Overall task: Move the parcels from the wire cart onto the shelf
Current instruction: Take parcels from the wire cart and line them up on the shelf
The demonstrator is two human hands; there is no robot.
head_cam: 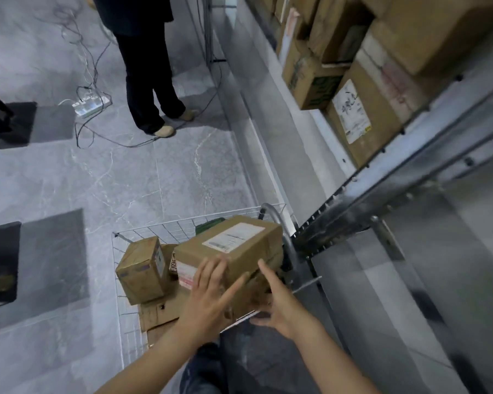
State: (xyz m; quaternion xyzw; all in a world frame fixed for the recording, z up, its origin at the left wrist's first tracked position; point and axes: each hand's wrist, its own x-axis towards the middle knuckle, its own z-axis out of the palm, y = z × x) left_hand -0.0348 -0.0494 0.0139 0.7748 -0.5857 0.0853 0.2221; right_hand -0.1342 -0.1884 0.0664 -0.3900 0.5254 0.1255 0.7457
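Resting on top of the other parcels in the wire cart, the large parcel is a long brown cardboard box, worn and creased at its edges, sealed with clear tape; a white shipping label with fine black print lies on its upper face, and its far end reaches the cart's far right corner by the grey curved handle. The left hand lies flat against the parcel's near end, fingers straight and spread, thumb stretched out to the right across the cardboard; the right hand takes the near right lower corner, thumb straight up along the side, the other fingers curled under the bottom edge, though blur softens them. Under the large parcel a red-and-white printed label shows on another package; just to its left stands a small parcel, a squat taped carton tilted on one edge with a label on its right face; flattened cardboard lies beneath both; something green shows at the cart's far side. The shelf, grey perforated metal, stands close on the cart's right; its upper level holds brown boxes packed side by side, one with a white label facing out. Farther off on the grey marbled floor a second person in dark trousers stands near a white power strip and loose cables.
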